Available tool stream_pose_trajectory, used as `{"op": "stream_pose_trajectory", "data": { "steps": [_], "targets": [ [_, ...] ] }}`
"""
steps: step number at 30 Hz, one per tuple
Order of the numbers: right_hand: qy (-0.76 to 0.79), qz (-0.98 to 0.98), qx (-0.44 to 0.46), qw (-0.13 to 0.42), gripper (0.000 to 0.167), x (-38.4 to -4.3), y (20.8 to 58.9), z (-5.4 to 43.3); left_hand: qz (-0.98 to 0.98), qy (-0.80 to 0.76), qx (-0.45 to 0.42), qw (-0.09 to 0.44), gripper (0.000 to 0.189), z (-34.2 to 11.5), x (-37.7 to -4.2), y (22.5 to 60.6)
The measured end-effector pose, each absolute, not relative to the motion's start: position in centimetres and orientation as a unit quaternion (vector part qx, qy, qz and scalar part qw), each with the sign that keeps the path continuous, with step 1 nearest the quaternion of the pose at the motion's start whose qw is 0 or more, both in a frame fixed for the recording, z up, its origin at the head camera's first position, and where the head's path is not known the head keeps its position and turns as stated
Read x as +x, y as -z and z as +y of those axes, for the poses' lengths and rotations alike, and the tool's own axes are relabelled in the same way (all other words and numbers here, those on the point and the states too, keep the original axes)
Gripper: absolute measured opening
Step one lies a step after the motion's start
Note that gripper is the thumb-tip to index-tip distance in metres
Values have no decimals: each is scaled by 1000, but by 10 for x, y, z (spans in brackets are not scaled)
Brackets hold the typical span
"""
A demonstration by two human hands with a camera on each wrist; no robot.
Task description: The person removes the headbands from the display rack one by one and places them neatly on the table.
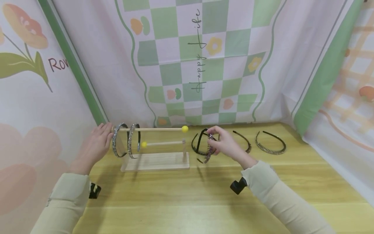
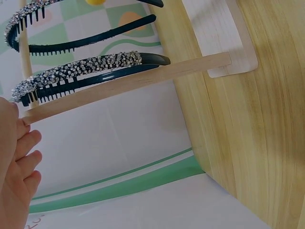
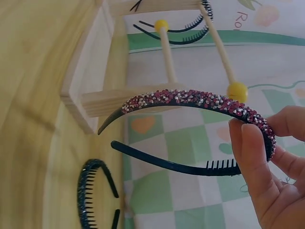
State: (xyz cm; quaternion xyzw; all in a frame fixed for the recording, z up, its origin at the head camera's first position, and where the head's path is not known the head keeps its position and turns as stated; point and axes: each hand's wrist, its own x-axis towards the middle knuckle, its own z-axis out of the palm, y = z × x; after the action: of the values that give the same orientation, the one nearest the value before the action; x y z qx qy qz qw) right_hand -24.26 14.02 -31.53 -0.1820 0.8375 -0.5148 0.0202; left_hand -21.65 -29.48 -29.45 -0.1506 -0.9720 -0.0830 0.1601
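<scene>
Between thumb and fingers my right hand [image 1: 226, 143] pinches a toothed headband [image 3: 190, 98] covered in pink and silver stones, held up just right of a wooden rack [image 1: 157, 161]. Its two ends point away from the hand in the right wrist view. My left hand [image 1: 97, 142] touches the top of the rack's left upright [image 2: 128, 86], fingers fairly straight. Two silver-stoned headbands, an outer one [image 1: 115, 141] and an inner one [image 1: 130, 139], hang on the upper rod [image 1: 160, 129] near that hand.
A yellow ball [image 1: 185, 129] caps the upper rod's right end; another [image 1: 144, 144] caps the lower rod's left end. On the wooden table [image 1: 175, 198] lie a dark headband [image 1: 195, 149] behind the right hand, a partly hidden one [image 1: 246, 140] and a third [image 1: 271, 150]. Printed curtains [image 1: 195, 65] stand behind.
</scene>
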Motion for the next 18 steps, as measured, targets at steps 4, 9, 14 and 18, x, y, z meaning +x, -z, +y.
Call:
{"op": "stream_pose_trajectory", "data": {
  "steps": [4,9,14,18],
  "targets": [
    [517,837,-178,24,39,-241,326,143,-973,84,-150,154,51,-294,-216,294],
    [513,839,-179,25,38,-240,336,145,-972,86,-149,157,50,-294,-215,294],
    [508,840,-186,29,37,-239,344,149,-971,79,-150,165,49,-294,-215,294],
    [502,843,-192,28,35,-237,348,155,-971,81,-149,167,49,-294,-214,294]
  ]
}}
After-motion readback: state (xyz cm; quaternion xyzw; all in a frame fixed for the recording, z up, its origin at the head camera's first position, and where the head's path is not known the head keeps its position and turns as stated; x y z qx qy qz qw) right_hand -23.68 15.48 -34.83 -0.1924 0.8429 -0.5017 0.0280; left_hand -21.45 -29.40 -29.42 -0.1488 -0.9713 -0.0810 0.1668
